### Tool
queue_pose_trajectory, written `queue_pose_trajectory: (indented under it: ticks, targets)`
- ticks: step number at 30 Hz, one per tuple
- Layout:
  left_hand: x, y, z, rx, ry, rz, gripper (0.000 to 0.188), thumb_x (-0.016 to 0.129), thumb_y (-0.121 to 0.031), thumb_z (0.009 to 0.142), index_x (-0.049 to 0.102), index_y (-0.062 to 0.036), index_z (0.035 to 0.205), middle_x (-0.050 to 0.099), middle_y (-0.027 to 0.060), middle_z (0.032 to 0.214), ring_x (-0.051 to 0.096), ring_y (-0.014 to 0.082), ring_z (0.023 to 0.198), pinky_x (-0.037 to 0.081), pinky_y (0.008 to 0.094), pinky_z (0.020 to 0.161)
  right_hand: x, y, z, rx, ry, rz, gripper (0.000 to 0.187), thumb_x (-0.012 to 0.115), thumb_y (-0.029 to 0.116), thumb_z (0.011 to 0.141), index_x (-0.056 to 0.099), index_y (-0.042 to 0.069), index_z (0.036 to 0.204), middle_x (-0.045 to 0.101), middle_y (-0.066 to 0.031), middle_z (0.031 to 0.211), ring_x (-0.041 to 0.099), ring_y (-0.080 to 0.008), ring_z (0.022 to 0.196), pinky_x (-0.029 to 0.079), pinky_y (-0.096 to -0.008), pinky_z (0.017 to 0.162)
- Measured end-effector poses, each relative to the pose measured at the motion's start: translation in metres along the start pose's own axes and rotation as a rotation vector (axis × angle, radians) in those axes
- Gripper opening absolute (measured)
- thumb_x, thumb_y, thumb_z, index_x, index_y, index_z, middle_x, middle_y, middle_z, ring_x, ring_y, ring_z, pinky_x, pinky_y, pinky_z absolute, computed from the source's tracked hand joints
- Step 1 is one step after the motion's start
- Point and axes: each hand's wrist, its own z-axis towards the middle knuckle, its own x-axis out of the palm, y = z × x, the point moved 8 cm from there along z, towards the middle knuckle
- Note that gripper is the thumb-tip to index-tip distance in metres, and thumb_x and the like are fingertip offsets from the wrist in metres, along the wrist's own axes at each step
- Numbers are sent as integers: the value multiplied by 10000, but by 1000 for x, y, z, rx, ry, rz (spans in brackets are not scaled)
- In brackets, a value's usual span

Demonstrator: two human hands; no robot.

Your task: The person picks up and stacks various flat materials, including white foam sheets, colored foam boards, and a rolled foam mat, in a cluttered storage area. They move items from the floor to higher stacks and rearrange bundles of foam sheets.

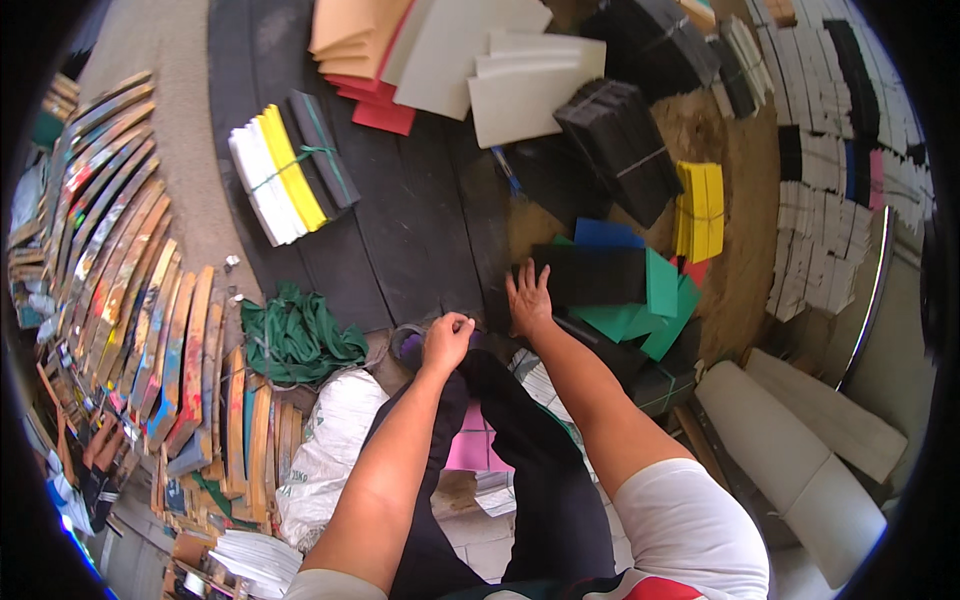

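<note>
My right hand [528, 300] has its fingers spread beside the left edge of a black sheet [585, 275], touching or nearly touching it. Under and around that sheet lie green sheets [660, 285] and a blue sheet [608, 234]. My left hand [447, 343] is closed, thumb and fingers together, above my knees; anything inside it is too small to make out. Beyond it on the dark work surface [425, 215] lies a bundle of white, yellow and black sheets [290, 170], tied with green string.
Fanned grey sheets [535, 85] and a tied black stack [618, 145] lie at the far side. A yellow bundle [700, 210] is to the right. Green cloth [300, 335], a white sack [330, 450] and paint-stained wooden frames [190, 370] crowd my left. Rolled sheeting [790, 460] lies right.
</note>
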Motion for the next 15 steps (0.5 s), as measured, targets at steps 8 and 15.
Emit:
queue_pose_trajectory:
  ticks: [8, 15]
  targets:
    - [67, 14, 36, 11, 66, 61, 342, 722, -371, 925, 751, -59, 1064, 734, 160, 973, 699, 336, 970, 540, 456, 876, 53, -33, 30, 22, 126, 47, 1309, 938, 612, 542, 333, 180, 1620, 538, -195, 1444, 426, -404, 1404, 272, -654, 1159]
    - [95, -12, 23, -15, 142, 79, 343, 715, -390, 939, 755, -76, 1072, 768, 150, 1028, 726, 323, 1013, 545, 435, 893, 72, -124, 4, 204, 129, 137, 1252, 964, 591, 479, 415, 306, 1567, 649, -135, 1267, 565, -329, 1223, 398, -513, 985]
